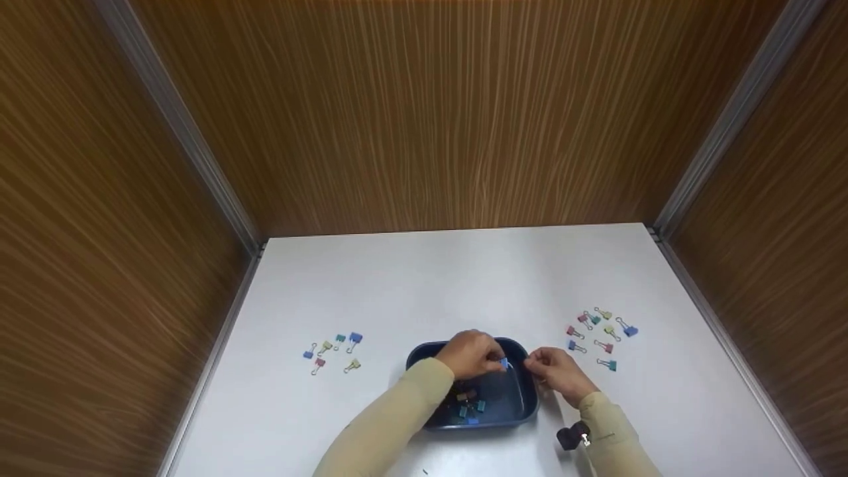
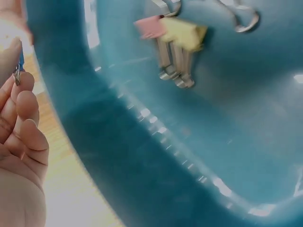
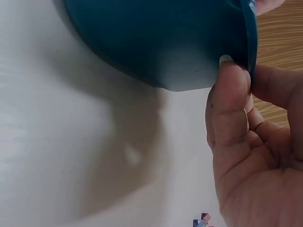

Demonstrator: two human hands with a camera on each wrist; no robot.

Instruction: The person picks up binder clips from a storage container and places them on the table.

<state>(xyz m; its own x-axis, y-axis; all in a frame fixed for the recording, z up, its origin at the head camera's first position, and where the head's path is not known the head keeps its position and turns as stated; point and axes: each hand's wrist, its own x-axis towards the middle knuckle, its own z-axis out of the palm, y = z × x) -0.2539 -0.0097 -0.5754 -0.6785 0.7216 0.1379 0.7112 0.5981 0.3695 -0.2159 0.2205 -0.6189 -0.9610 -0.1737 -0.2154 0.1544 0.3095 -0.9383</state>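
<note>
A dark blue-green plastic tray [image 1: 523,419] stands near the front of the white table. Above its right part my left hand [image 1: 472,354] pinches a small blue binder clip [image 1: 504,363] between thumb and fingertips; its metal handle shows in the left wrist view. My right hand [image 1: 560,372] grips the tray's right rim, its thumb [image 3: 232,87] on one side and fingers on the other. Inside the tray lie several binder clips, among them a yellow one [image 2: 184,34], a pink one [image 2: 150,27] and a teal one [image 1: 481,405]. My left forearm hides part of the tray.
Several coloured binder clips lie spread on the table to the left, including a blue one [image 1: 356,338]. Another loose group lies to the right, with a teal clip [image 1: 607,365] nearest my right hand. Wood-grain panels [image 1: 457,119] enclose the table at the back and sides.
</note>
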